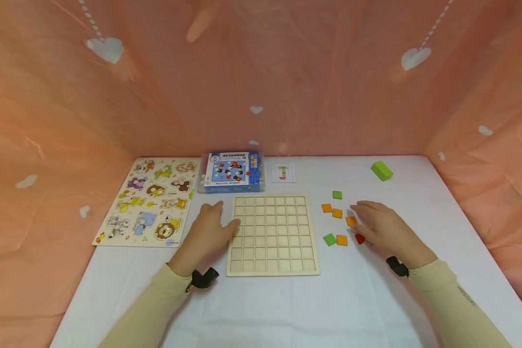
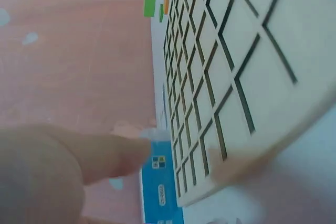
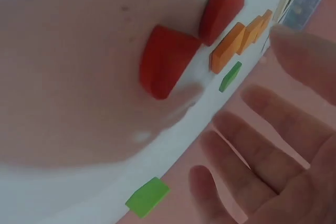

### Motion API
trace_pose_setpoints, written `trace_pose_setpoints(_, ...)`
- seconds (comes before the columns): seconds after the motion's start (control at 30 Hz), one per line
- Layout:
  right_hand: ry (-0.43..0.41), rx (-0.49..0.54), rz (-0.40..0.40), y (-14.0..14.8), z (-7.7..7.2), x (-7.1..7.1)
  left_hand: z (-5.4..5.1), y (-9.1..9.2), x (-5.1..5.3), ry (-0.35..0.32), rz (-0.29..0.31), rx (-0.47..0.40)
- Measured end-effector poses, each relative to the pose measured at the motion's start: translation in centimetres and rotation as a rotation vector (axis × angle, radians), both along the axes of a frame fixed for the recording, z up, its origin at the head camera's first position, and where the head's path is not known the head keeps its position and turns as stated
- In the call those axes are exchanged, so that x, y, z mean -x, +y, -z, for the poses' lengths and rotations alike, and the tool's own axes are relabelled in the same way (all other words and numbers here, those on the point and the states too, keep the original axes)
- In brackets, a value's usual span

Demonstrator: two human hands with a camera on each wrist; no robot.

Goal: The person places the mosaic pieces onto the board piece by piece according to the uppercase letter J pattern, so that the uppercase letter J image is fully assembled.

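My left hand (image 1: pixel 206 235) is beside the left edge of a wooden grid board (image 1: pixel 271 276), its thumb at the rim; whether it presses there I cannot tell. To the right of the board, my right hand (image 1: pixel 383 228) hovers over small flat pieces, fingers spread and holding nothing. Partly hidden beneath it are a red piece (image 1: pixel 359 239) and an orange square tile (image 1: pixel 350 221). The right wrist view shows two red pieces, one with a rounded side (image 3: pixel 170 61) and another behind it (image 3: pixel 226 9). Nearby lie green tiles (image 1: pixel 330 239) and more orange tiles (image 1: pixel 341 240).
An animal puzzle board (image 1: pixel 156 203) lies at the left. Behind the grid board are a blue boxed set with molecule pictures (image 1: pixel 230 174) and a card with a coloured J-shaped pattern (image 1: pixel 284 173). A green block (image 1: pixel 381 170) stands at the back right.
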State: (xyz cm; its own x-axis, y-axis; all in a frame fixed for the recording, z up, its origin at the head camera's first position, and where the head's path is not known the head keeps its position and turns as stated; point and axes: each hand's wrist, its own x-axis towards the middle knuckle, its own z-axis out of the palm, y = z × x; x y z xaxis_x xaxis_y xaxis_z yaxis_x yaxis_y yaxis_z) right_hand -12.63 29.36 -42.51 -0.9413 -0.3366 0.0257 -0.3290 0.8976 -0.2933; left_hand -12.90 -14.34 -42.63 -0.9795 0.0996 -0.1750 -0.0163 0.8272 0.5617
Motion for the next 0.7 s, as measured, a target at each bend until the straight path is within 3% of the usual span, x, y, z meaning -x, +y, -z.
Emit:
trace_pose_setpoints(0.1, -0.037, -0.027, -0.003, -0.5, 0.1, 0.5, 0.1, 0.5, 0.2, -0.016, -0.019, 0.020)
trace_pose_setpoints(0.27, -0.027, -0.057, -0.037, -0.7, 0.3, 1.0, 0.5, 0.6, 0.5, 0.014, 0.016, 0.050)
trace_pose_setpoints(0.7, -0.027, -0.041, -0.045, 0.2, 0.5, 1.3, 1.1, 0.7, 1.2, -0.003, 0.022, 0.026)
